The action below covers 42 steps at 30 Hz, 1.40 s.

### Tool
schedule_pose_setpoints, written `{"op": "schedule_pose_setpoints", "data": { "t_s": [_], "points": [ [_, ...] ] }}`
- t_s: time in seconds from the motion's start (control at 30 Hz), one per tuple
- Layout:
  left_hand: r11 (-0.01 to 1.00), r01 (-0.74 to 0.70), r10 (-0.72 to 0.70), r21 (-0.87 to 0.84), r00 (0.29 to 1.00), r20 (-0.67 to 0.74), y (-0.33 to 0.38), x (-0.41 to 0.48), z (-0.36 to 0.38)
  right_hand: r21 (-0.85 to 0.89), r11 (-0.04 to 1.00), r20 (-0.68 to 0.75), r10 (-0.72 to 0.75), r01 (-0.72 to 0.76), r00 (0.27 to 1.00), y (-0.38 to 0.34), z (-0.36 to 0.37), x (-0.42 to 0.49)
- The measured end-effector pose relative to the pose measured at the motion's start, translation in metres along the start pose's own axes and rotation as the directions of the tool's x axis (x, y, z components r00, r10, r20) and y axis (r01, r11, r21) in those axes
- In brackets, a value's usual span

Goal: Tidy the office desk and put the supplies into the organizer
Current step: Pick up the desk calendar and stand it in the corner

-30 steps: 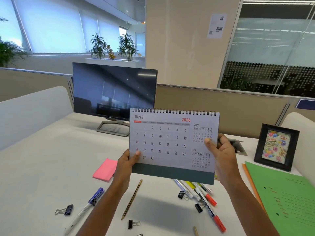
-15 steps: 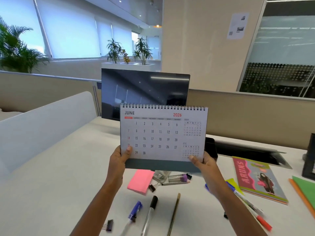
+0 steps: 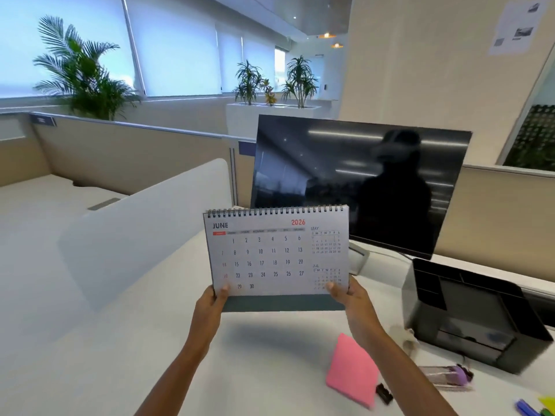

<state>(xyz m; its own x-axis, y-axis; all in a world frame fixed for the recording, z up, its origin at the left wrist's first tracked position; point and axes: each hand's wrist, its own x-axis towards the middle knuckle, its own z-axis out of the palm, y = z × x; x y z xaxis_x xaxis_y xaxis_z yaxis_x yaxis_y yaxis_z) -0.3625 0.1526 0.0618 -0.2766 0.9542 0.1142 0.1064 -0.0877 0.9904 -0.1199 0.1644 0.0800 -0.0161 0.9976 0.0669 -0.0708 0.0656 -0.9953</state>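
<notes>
Calendar held up over the desk

Head view: calendar [image 3: 277,256] upright in the air, clear of the desk [image 3: 120,340]. Left hand [image 3: 210,307] and right hand [image 3: 354,301] each pinch a bottom corner, likely to keep it level for setting down. Black organizer [image 3: 471,313] sits right, compartments apparently empty. Pink sticky pad [image 3: 353,370] lies loose nearby.

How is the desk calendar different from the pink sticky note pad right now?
The desk calendar is held upright above the desk by the left hand and the right hand; the pink sticky note pad lies flat on the desk, untouched. The calendar is much larger, white and printed with dates; the pad is plain pink. Both are rectangular paper items.
</notes>
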Motion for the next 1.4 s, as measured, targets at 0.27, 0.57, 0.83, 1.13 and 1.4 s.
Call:
{"op": "schedule_pose_setpoints", "data": {
  "t_s": [0.27,0.57,0.83,1.13,1.4],
  "points": [
    [0.998,0.020,-0.013,0.052,0.993,-0.115,-0.039,0.076,-0.064,-0.054,0.997,0.140,0.067,-0.060,0.988,0.038,0.081,0.083],
    [0.999,0.032,-0.024,0.031,0.977,-0.214,-0.080,0.153,-0.104,-0.068,0.994,0.217,0.094,-0.081,0.972,0.074,0.143,0.161],
    [0.997,0.067,-0.052,0.035,0.942,-0.331,-0.113,0.187,-0.109,-0.066,0.990,0.209,0.133,-0.121,0.969,0.107,0.166,0.209],
    [0.972,0.026,0.060,0.232,0.933,-0.355,-0.118,0.196,-0.104,-0.078,0.995,0.195,0.079,-0.065,0.978,0.117,0.171,0.226],
    [0.950,0.058,0.061,0.308,0.930,-0.364,-0.115,0.197,-0.104,-0.249,0.967,0.158,0.087,-0.046,0.984,0.122,0.178,0.227]
  ]
}}
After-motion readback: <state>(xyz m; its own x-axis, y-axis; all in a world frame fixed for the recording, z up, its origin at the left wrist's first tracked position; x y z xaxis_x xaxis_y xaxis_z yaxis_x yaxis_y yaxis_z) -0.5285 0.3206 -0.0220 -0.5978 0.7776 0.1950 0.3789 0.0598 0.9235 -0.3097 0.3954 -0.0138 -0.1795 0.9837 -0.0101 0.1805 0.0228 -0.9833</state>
